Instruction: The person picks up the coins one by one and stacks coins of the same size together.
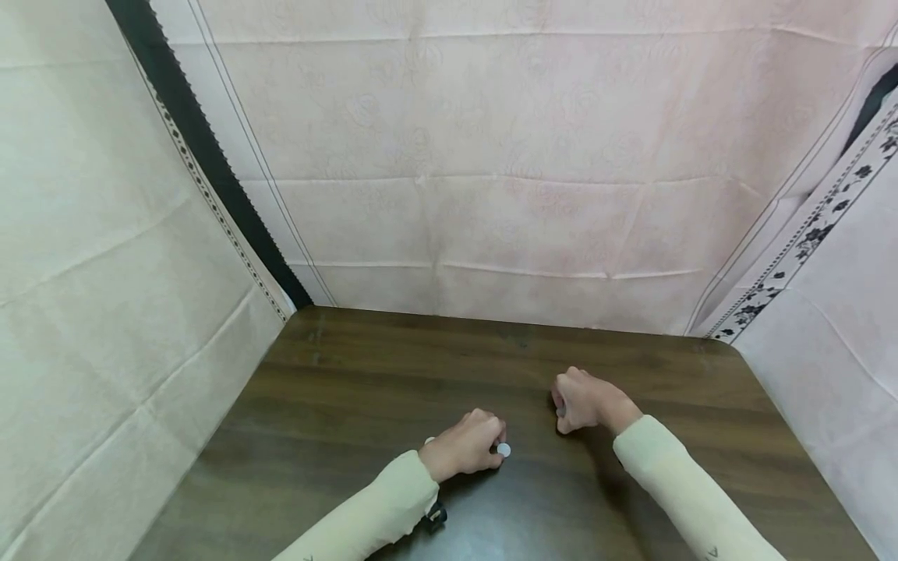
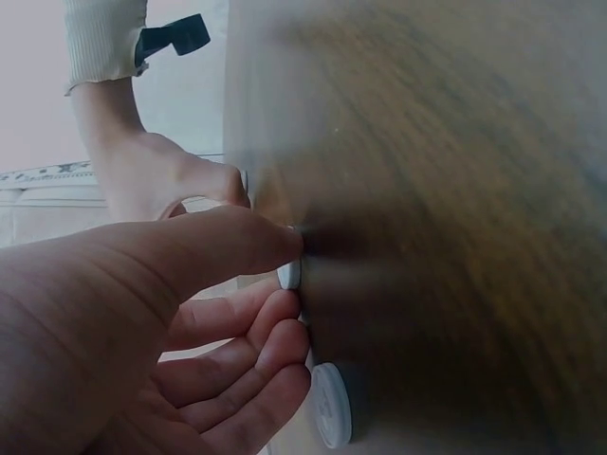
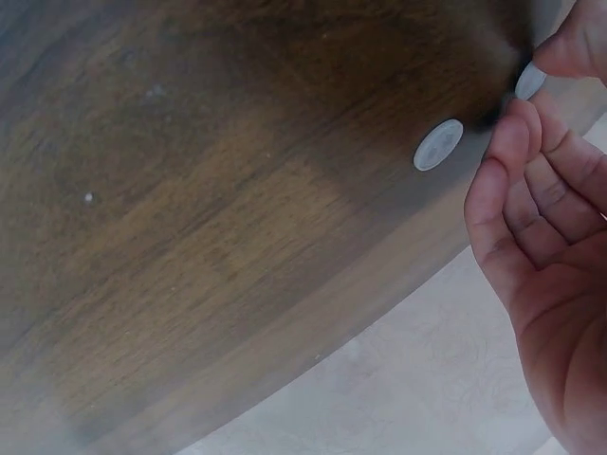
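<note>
My left hand (image 1: 466, 446) is low over the table (image 1: 393, 366), pinching a small white disc (image 1: 503, 449) between thumb and fingers. The left wrist view shows this disc edge-on, just under the thumb tip. A second white disc (image 2: 332, 406), with a raised rim and faint markings, is beside the curled outer fingers. Farther right, my right hand (image 1: 585, 401) touches down near the tabletop. Its thumb and forefinger pinch another pale disc (image 3: 531, 81), partly hidden by the fingers. One more white disc (image 3: 439, 145) lies flat on the wood near those fingertips.
Pale patterned cloth (image 1: 526, 156) hangs behind the table, with more cloth at the left and right sides. The table's far edge meets the back cloth. A black device (image 1: 436, 514) is strapped at the left wrist. A tiny white speck (image 3: 89, 197) marks the wood.
</note>
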Motion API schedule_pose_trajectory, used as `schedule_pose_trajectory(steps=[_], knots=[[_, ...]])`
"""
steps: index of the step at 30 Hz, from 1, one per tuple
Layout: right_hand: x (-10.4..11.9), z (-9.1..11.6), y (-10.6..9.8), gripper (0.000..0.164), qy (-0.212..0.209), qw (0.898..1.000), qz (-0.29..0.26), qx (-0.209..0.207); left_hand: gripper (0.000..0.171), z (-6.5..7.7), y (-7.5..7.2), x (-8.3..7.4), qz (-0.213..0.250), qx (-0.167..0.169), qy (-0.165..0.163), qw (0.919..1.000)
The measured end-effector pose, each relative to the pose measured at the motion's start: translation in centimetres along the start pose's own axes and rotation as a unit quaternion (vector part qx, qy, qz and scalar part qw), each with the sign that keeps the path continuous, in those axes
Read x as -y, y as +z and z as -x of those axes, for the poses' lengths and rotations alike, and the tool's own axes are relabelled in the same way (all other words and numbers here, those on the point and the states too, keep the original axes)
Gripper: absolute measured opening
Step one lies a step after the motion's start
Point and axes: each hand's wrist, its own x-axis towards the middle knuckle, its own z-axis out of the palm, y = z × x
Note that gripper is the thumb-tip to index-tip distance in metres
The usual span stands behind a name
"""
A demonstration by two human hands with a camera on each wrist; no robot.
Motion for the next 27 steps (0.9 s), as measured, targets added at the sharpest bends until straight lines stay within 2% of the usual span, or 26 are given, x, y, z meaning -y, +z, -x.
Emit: schedule_pose_trajectory(steps=[7,14,21,27], knots=[[0.4,0.7,-0.1,0.032,-0.009,1.0,-0.011,-0.001,0.013,0.0,-0.2,-0.1,0.005,0.002,-0.001,1.0],[0.8,1.2,0.4,0.02,-0.038,0.999,-0.01,-0.014,0.014,-0.1,-0.1,-0.1,-0.002,0.003,0.0,1.0],[1.9,1.7,0.8,0.019,-0.068,0.998,-0.009,-0.009,0.014,-0.2,0.1,0.1,-0.003,0.0,0.003,1.0],[3.0,2.0,1.4,0.024,-0.086,0.996,-0.001,-0.003,0.013,-0.2,0.0,0.2,-0.004,-0.005,0.019,0.9998]])
